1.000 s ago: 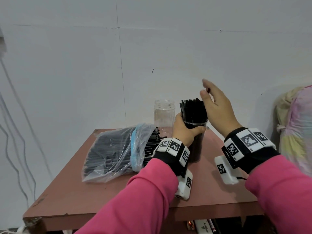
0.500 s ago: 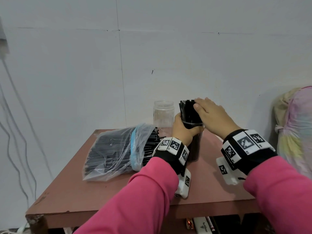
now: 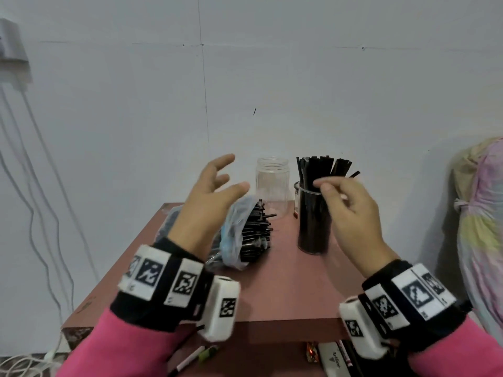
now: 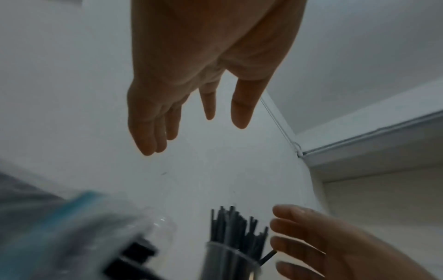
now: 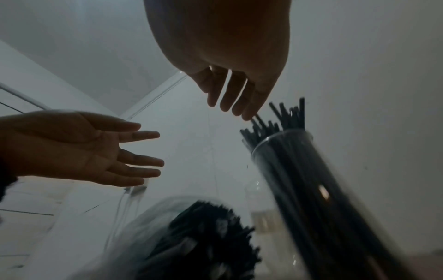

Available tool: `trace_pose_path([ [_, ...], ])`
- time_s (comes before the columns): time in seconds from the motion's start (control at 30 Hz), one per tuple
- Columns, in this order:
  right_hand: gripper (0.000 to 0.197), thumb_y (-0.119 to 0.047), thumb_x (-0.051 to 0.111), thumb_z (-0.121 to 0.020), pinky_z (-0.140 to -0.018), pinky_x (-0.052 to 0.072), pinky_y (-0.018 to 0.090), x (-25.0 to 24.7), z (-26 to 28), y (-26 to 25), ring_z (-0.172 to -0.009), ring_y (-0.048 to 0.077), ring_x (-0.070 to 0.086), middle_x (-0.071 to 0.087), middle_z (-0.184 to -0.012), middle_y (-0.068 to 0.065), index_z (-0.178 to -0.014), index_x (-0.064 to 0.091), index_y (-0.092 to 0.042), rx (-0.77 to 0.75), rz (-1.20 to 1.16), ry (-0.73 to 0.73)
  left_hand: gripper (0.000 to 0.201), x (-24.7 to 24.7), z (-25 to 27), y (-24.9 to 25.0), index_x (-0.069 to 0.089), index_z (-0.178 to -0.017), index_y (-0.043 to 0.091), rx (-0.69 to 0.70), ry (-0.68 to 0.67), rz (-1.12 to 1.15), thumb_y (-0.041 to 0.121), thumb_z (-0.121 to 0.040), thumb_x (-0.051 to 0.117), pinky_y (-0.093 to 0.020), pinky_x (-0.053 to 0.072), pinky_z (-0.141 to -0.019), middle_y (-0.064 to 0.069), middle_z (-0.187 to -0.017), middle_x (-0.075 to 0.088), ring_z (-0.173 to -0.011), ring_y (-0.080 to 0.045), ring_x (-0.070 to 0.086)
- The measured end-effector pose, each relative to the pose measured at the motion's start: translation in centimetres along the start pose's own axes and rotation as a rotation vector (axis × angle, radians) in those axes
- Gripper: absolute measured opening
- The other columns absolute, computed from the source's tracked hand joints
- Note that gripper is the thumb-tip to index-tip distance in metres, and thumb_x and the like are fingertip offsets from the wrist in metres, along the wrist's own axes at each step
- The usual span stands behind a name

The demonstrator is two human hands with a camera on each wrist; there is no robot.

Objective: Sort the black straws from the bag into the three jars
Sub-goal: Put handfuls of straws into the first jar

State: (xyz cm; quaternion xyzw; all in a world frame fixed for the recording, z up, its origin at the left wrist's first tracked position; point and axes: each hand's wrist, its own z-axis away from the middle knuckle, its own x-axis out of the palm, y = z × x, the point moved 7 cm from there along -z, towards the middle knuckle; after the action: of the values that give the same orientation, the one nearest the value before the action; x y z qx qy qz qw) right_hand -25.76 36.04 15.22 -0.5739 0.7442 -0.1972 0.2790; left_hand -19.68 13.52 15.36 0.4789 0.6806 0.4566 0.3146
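head view shows the black straws in two lots: one crammed upright in a full jar toward the right of the table, their tops fanning above the rim, and a large lot lying in the plastic bag on its side to the left, ends poking out of its mouth. behind and between them stands an empty jar, clear, no lid. so two jars are visible; a third is not in view. by my reading one jar is done, one is untouched, and much of the bag is left to sort.

left hand hovers above the bag with fingers spread and straight, holding nothing. right hand is raised beside the full jar's straw tops, fingers loosely bent; a straw end sticks out near its fingertips, but whether they pinch it i cannot tell. below the table's front edge, markers lie on a lower shelf.
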Motion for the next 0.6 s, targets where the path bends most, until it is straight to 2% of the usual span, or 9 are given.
trace_pose_path([
  [0.1, 0.016, -0.019, 0.056, -0.095, -0.075, 0.046, 0.016, 3.8, 3.2, 1.9, -0.082, -0.002, 0.06, 0.068, -0.091, -0.013, -0.096, 0.07, -0.025, 0.208, -0.062, -0.195, 0.039, -2.4, 1.1, -1.5, 0.06, -0.117, 0.045, -0.01, 0.012, -0.187, 0.02, -0.089, 0.065, -0.031, 0.047, -0.097, 0.006, -0.123, 0.056, -0.112, -0.01, 0.056],
  [0.17, 0.013, -0.018, 0.058, -0.094, -0.078, 0.046, 0.019, 6.8, 5.0, 3.6, -0.086, 0.003, 0.06, 0.067, -0.095, -0.012, -0.101, 0.068, -0.024, 0.342, -0.025, -0.315, 0.032, -2.1, 1.8, -2.9, 0.065, -0.112, 0.04, -0.032, -0.075, -0.362, 0.017, -0.09, 0.063, -0.018, 0.048, -0.084, 0.002, -0.124, 0.058, -0.107, -0.016, 0.059],
  [0.2, 0.015, -0.018, 0.06, -0.093, -0.082, 0.047, 0.022, 8.2, 5.9, 4.5, -0.091, 0.007, 0.06, 0.066, -0.099, -0.009, -0.106, 0.065, -0.022, 0.416, -0.021, -0.355, 0.03, -1.8, 2.0, -3.8, 0.067, -0.108, 0.042, -0.041, -0.113, -0.474, 0.019, -0.09, 0.064, -0.017, 0.046, -0.083, -0.002, -0.13, 0.055, -0.112, -0.019, 0.057],
  [0.27, 0.023, -0.019, 0.062, -0.091, -0.087, 0.051, 0.033, 10.7, 7.4, 6.0, -0.096, 0.016, 0.062, 0.065, -0.104, -0.001, -0.113, 0.055, -0.022, 0.562, -0.083, -0.388, 0.025, -1.2, 2.2, -5.9, 0.065, -0.1, 0.052, -0.1, -0.173, -0.671, 0.03, -0.088, 0.066, -0.033, 0.033, -0.109, -0.005, -0.152, 0.031, -0.138, -0.026, 0.032],
  [0.3, 0.025, -0.021, 0.064, -0.09, -0.087, 0.053, 0.039, 11.7, 8.0, 6.4, -0.095, 0.02, 0.063, 0.064, -0.104, 0.002, -0.112, 0.051, -0.024, 0.622, -0.13, -0.388, 0.023, -0.9, 2.3, -6.7, 0.064, -0.101, 0.055, -0.134, -0.198, -0.741, 0.036, -0.088, 0.066, -0.045, 0.017, -0.118, -0.002, -0.159, 0.015, -0.147, -0.029, 0.01],
  [0.33, 0.026, -0.023, 0.064, -0.089, -0.084, 0.054, 0.042, 12.7, 8.5, 7.1, -0.091, 0.022, 0.064, 0.064, -0.102, 0.004, -0.109, 0.048, -0.026, 0.673, -0.171, -0.38, 0.022, -0.5, 2.4, -7.2, 0.064, -0.105, 0.054, -0.151, -0.228, -0.806, 0.04, -0.088, 0.065, -0.053, 0.004, -0.118, 0.001, -0.162, 0.002, -0.147, -0.031, -0.008],
  [0.4, 0.022, -0.021, 0.064, -0.088, -0.075, 0.054, 0.042, 13.9, 9.2, 7.8, -0.079, 0.024, 0.064, 0.063, -0.1, 0.01, -0.101, 0.047, -0.027, 0.749, -0.259, -0.358, 0.024, 0.3, 2.5, -7.6, 0.064, -0.112, 0.05, -0.192, -0.281, -0.925, 0.045, -0.088, 0.062, -0.06, -0.003, -0.114, 0.003, -0.161, -0.009, -0.144, -0.036, -0.022],
  [0.5, 0.022, -0.019, 0.069, -0.084, -0.074, 0.057, 0.046, 14.7, 9.4, 8.2, -0.064, 0.021, 0.066, 0.063, -0.093, 0.01, -0.093, 0.051, -0.027, 0.743, -0.261, -0.318, 0.034, 0.4, 2.0, -8.6, 0.059, -0.119, 0.042, -0.243, -0.324, -1.073, 0.05, -0.086, 0.063, -0.063, 0.005, -0.113, -0.006, -0.161, -0.005, -0.144, -0.045, -0.013],
  [0.6, 0.023, -0.01, 0.074, -0.081, -0.078, 0.058, 0.042, 14.7, 9.7, 8.7, -0.065, 0.016, 0.067, 0.063, -0.084, 0.005, -0.089, 0.056, -0.024, 0.754, -0.298, -0.238, 0.03, -0.7, 1.1, -8.7, 0.062, -0.105, 0.03, -0.186, -0.274, -1.067, 0.047, -0.081, 0.07, -0.053, 0.028, -0.112, -0.01, -0.145, 0.03, -0.136, -0.041, 0.028],
])
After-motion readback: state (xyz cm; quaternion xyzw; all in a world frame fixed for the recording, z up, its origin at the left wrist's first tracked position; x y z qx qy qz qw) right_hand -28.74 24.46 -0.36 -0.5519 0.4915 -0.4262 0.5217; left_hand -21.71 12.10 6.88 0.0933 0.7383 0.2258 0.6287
